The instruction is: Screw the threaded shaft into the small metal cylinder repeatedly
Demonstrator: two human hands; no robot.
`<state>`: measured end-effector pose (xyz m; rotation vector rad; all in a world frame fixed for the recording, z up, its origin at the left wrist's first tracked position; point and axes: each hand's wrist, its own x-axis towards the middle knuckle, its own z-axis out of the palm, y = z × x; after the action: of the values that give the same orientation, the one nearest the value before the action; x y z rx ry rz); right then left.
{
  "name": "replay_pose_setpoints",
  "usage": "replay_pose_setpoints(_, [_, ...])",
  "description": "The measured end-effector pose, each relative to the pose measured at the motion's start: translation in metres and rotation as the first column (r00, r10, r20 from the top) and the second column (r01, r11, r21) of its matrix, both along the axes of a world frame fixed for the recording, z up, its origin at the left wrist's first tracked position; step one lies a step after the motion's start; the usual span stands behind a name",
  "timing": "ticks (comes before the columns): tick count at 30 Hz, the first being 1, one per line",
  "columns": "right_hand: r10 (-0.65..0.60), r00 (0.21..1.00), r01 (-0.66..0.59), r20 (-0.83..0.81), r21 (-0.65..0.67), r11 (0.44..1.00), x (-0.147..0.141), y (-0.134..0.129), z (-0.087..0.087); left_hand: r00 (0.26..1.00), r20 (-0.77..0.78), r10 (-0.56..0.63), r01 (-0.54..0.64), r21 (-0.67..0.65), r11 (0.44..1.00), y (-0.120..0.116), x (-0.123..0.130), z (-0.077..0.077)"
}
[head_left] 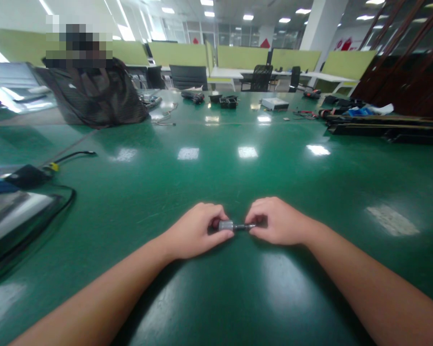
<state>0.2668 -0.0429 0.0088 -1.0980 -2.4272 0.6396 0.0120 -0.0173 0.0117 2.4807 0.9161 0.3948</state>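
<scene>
A short tool that looks like a small screwdriver (226,226), with a thick grey barrel and a thin dark shaft, lies level between my hands, close to the green tabletop. The grey barrel is gripped between the thumb and fingers of my left hand (197,231), which is closed. My right hand (277,222) is closed too, its thumb and forefinger pinching the thin shaft near its right end. My fingers partly hide both ends of the tool.
Left are a dark adapter (29,177) and a black cable (74,154). A large dark bag (94,93) stands back left. Farther back sit a white box (274,104) and black parts (228,101). Long black strips (382,129) lie at right.
</scene>
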Motion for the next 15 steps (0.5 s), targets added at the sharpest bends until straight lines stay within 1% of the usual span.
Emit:
replay_pose_setpoints(11, [-0.029, 0.999, 0.029, -0.013, -0.060, 0.998, 0.009, 0.003, 0.000, 1.000, 0.008, -0.004, 0.004, -0.006, 1.000, 0.000, -0.002, 0.000])
replay_pose_setpoints(15, [-0.073, 0.997, 0.072, 0.000, -0.165, 0.984, 0.017, 0.006, 0.001, 1.000, 0.007, 0.006, -0.006, -0.006, 1.000, -0.001, -0.003, 0.000])
